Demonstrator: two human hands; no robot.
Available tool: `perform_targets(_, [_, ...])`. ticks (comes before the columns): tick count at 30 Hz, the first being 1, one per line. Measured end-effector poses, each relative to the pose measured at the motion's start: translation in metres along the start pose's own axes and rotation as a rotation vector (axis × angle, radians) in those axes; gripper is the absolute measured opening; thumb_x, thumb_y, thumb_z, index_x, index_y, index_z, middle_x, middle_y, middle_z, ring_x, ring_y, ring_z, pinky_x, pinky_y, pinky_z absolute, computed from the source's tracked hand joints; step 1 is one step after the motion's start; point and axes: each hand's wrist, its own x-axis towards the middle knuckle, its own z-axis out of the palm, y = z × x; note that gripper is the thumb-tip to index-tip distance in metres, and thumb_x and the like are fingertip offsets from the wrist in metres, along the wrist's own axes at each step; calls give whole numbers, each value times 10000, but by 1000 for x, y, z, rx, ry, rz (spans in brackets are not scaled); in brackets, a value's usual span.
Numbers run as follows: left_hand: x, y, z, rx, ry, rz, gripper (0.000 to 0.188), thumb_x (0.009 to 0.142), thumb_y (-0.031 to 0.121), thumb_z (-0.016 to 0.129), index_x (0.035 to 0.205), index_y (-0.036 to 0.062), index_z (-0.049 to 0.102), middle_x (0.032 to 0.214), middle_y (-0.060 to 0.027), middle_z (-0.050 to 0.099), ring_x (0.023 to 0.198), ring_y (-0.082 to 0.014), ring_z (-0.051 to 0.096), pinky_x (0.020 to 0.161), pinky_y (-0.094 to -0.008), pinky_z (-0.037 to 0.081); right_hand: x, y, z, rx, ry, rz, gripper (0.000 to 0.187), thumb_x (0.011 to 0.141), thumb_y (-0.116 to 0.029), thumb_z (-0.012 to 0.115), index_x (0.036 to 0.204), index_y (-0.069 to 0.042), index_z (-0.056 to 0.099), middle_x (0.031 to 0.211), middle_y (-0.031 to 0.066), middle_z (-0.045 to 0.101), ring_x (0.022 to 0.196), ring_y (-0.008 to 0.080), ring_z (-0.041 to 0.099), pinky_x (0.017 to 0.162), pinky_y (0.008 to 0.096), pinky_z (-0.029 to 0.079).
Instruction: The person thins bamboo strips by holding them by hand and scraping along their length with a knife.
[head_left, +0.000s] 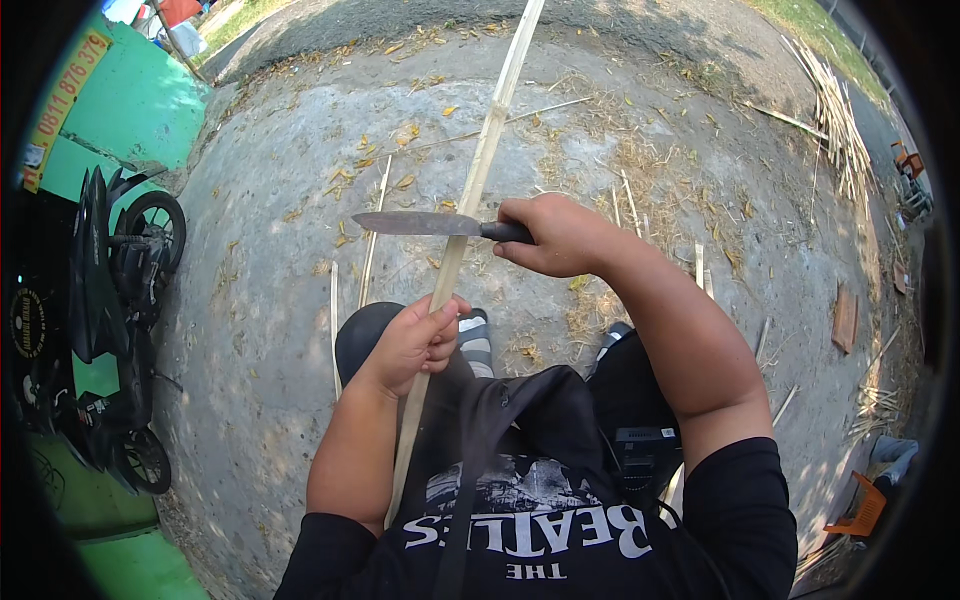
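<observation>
My left hand point(418, 342) is closed round a long, pale bamboo strip point(487, 138), which slants from beside my left forearm up to the top of the view. In my right hand point(556, 235) is the dark handle of a knife point(412, 223). Its broad, stained blade points left and crosses the strip a little above my left hand. The blade appears to touch the strip; whether it cuts into it, I cannot tell. Below my hands show my dark-clothed knees and a sandalled foot point(476, 340) with a striped sock.
Thin bamboo strips point(376, 230) and dry leaves lie scattered on the concrete ground point(260, 300). A large bundle of strips point(842, 130) lies at the far right, with a brown block point(845, 318) nearer. On the left stands a black motorcycle point(110, 260); an orange chair point(857, 508) is at lower right.
</observation>
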Motion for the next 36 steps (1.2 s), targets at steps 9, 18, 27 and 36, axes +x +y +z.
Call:
perform_targets(9, [-2,-1,-12,-171,-95,39,251,1096,314,507,1170,76,541,719,72,352,530,-13,282,444,-175,242,3,-6,4,-142,57,-54,438,999,-504,576,995,-69,627,796,201,674,810,441,666,714,539,511])
perform_targets(18, [-3,1,-16,-173,-135,59,137,1017,113,593,1135,115,525,722,74,385,518,-12,292,441,-188,232,17,5,37,-113,211,-136,465,980,-537,600,900,-79,590,691,181,620,710,439,640,617,519,485])
perform_targets(27, [1,0,-13,-122,-54,70,171,998,80,602,1145,117,526,732,77,405,515,-11,288,439,-189,232,18,1,44,-202,156,-125,493,966,-580,589,899,-92,621,689,158,648,717,418,664,636,529,502])
perform_targets(36, [-3,0,-18,-171,-69,79,169,990,64,599,1136,109,527,732,72,412,510,-9,287,437,-191,233,15,19,26,-209,217,-26,500,977,-584,574,882,-94,616,690,155,645,717,421,661,623,529,500])
